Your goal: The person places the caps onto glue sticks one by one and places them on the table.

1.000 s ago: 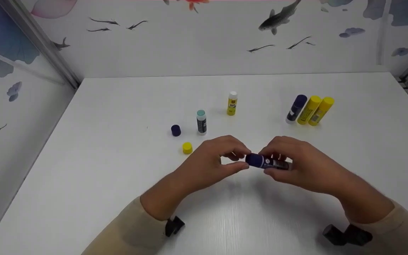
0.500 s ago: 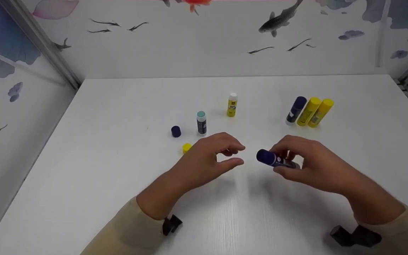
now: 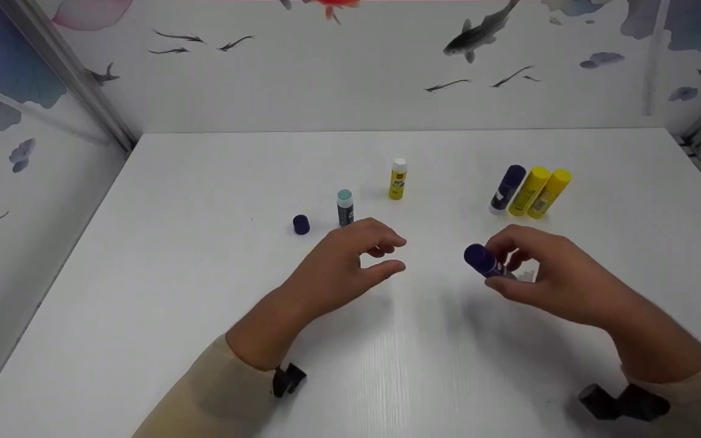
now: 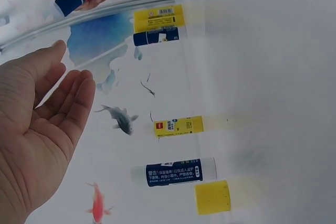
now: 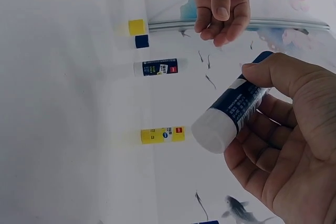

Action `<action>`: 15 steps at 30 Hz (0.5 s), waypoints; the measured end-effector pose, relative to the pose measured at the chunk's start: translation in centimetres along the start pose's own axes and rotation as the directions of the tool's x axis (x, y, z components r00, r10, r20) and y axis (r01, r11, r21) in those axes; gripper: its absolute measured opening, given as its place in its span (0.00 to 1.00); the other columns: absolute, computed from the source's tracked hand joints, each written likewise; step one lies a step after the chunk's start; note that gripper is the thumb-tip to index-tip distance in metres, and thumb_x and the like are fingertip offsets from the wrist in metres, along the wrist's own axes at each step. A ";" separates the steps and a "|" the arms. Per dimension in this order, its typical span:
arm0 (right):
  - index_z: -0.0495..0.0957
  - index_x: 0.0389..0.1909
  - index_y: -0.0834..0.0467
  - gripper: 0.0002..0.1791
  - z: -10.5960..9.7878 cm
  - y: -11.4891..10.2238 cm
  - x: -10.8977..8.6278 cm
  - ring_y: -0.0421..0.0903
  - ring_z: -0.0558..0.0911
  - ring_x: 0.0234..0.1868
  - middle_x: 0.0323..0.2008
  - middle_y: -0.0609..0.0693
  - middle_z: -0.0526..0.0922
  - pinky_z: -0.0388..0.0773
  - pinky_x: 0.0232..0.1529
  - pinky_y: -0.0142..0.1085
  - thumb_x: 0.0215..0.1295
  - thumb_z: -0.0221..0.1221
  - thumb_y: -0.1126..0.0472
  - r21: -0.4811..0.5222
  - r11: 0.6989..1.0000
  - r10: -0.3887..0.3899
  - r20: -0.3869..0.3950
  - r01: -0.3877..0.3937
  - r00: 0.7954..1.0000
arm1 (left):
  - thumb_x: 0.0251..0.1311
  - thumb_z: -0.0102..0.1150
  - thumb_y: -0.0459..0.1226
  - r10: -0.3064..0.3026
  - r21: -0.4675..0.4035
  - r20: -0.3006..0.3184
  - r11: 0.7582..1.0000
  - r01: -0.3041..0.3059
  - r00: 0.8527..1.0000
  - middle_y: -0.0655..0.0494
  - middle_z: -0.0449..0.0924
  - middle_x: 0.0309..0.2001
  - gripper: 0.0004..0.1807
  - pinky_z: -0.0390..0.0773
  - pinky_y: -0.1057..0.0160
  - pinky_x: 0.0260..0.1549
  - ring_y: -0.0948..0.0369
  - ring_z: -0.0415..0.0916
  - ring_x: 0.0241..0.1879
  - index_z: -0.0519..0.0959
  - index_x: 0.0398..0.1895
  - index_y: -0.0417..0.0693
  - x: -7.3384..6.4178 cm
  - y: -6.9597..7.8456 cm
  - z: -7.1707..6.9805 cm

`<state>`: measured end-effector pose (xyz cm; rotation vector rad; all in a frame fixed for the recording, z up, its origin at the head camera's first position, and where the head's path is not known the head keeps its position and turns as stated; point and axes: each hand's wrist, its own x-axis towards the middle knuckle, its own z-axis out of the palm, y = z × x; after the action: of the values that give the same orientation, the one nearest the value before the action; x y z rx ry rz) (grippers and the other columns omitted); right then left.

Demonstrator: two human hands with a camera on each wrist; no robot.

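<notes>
My right hand (image 3: 560, 274) grips a dark blue glue stick (image 3: 481, 260) between thumb and fingers, its cap on and tilted toward the left. The right wrist view shows that stick's white base (image 5: 214, 131) pointing at the camera. My left hand (image 3: 332, 267) hovers over the table with thumb and fingers apart and nothing between them. Just beyond it stands an uncapped blue glue stick (image 3: 345, 207) with a pale teal top, partly hidden by the hand. A loose yellow cap (image 4: 212, 198) shows in the left wrist view, and a dark blue cap (image 3: 301, 224) lies left of the uncapped stick.
A yellow glue stick with a white top (image 3: 397, 179) stands mid-table. At the right stand a capped blue glue stick (image 3: 507, 190) and two yellow ones (image 3: 529, 191) in a row. A printed wall panel (image 3: 350, 67) borders the white table (image 3: 192, 182) at the back.
My left hand has released the blue glue stick's cap end and drawn left, now covering the yellow cap in the head view. My right hand has carried the stick to the right.
</notes>
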<state>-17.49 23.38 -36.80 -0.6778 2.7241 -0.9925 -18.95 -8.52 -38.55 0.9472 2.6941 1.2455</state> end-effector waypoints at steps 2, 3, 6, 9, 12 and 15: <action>0.76 0.53 0.47 0.20 -0.1 0.2 0.0 0.48 0.82 0.48 0.47 0.44 0.84 0.83 0.32 0.34 0.64 0.72 0.61 0.002 1.000 0.030 -0.003 -0.030 1.000 | 0.67 0.69 0.40 -0.005 0.004 -0.005 1.000 0.005 1.000 0.61 0.85 0.53 0.17 0.83 0.66 0.53 0.64 0.83 0.50 0.83 0.58 0.53 0.1 -0.1 -0.2; 0.76 0.53 0.48 0.20 -0.2 0.3 -0.1 0.48 0.82 0.49 0.47 0.44 0.85 0.83 0.33 0.34 0.64 0.72 0.60 0.004 0.999 0.043 -0.003 -0.043 0.999 | 0.67 0.69 0.40 -0.006 0.004 -0.006 1.000 0.006 1.000 0.61 0.85 0.53 0.17 0.83 0.66 0.53 0.64 0.83 0.50 0.83 0.58 0.53 0.1 -0.2 -0.3; 0.74 0.54 0.49 0.21 -0.4 0.7 -0.1 0.50 0.82 0.51 0.49 0.47 0.85 0.84 0.34 0.34 0.64 0.72 0.61 0.025 0.998 0.061 -0.004 -0.061 0.998 | 0.67 0.69 0.40 -0.006 0.003 -0.018 1.000 0.006 1.000 0.60 0.84 0.53 0.17 0.83 0.66 0.54 0.63 0.83 0.50 0.83 0.57 0.52 0.0 -0.3 -0.5; 0.74 0.54 0.50 0.22 -0.5 1.0 -0.2 0.50 0.83 0.51 0.49 0.47 0.85 0.85 0.35 0.34 0.64 0.72 0.61 0.040 0.998 0.055 -0.012 -0.055 0.998 | 0.67 0.70 0.39 -0.008 0.008 -0.035 1.000 0.008 0.999 0.59 0.84 0.53 0.16 0.83 0.66 0.54 0.63 0.84 0.50 0.83 0.57 0.51 0.0 -0.5 -0.8; 0.74 0.55 0.51 0.22 -0.6 1.4 -0.3 0.48 0.84 0.49 0.49 0.47 0.85 0.86 0.35 0.34 0.64 0.72 0.62 0.052 0.998 0.044 -0.029 -0.042 0.999 | 0.66 0.70 0.39 -0.023 0.021 -0.047 0.999 0.024 0.999 0.59 0.84 0.53 0.17 0.84 0.65 0.54 0.62 0.84 0.50 0.83 0.57 0.51 -0.1 -0.8 -1.1; 0.74 0.55 0.51 0.22 -0.8 1.8 -0.5 0.42 0.84 0.48 0.49 0.47 0.85 0.86 0.36 0.33 0.64 0.72 0.62 0.054 0.998 0.037 -0.048 -0.034 0.998 | 0.66 0.70 0.40 -0.053 0.038 -0.054 0.998 0.055 0.997 0.59 0.84 0.54 0.17 0.84 0.64 0.55 0.62 0.84 0.51 0.83 0.57 0.51 -0.2 -1.0 -1.4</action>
<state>-17.97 25.29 -37.35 -0.6021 2.7305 -1.0823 -19.73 -10.07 -38.35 0.8516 2.7748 1.2288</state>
